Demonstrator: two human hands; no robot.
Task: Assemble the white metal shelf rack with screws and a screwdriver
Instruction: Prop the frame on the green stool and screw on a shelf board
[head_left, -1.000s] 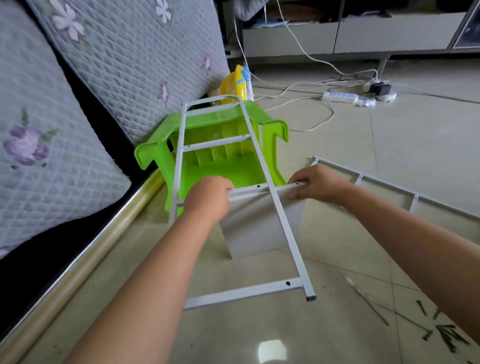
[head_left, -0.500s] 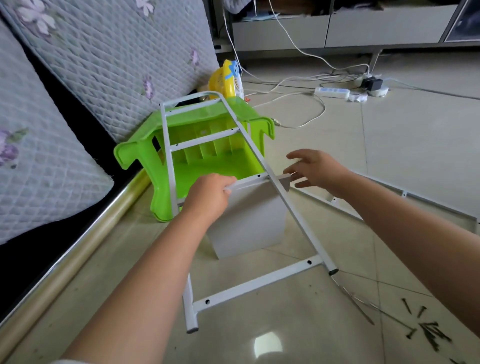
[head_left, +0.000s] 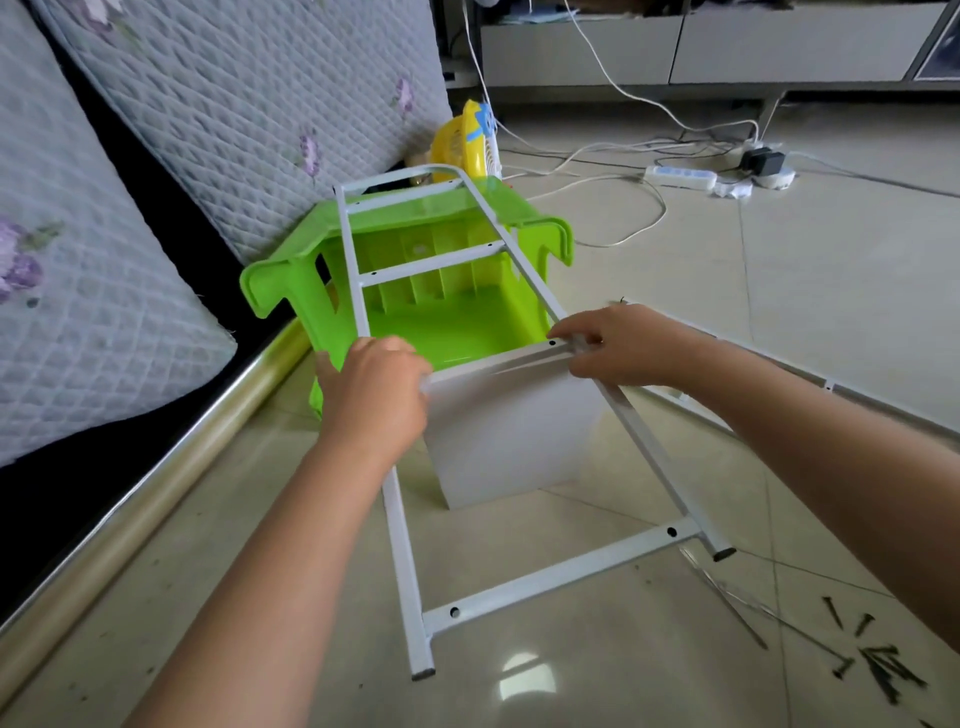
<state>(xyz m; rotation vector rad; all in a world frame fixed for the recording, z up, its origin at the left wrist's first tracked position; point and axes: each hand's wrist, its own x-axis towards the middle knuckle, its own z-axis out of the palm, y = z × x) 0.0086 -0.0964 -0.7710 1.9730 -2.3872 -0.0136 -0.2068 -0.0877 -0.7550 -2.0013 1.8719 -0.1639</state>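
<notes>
Tiled floor (head_left: 831, 270) carries everything. Quilted floral mattress (head_left: 104, 270) leans at left. White ladder-shaped side frame (head_left: 405, 535) tilts up from the floor, upper end resting on an overturned green plastic stool (head_left: 441, 332). White shelf panel (head_left: 509, 426) hangs below the frame's middle rung, lower edge near the floor. Second white frame piece (head_left: 841, 387) lies flat on the floor at right, behind the right forearm. Left hand (head_left: 374, 395) curls round the panel's left top corner at the frame rail. Right hand (head_left: 618, 343) pinches the panel's right top edge against the right rail. Dark screws (head_left: 878, 665) scattered on the floor at lower right. White power strip (head_left: 680, 177) with cables far back.
</notes>
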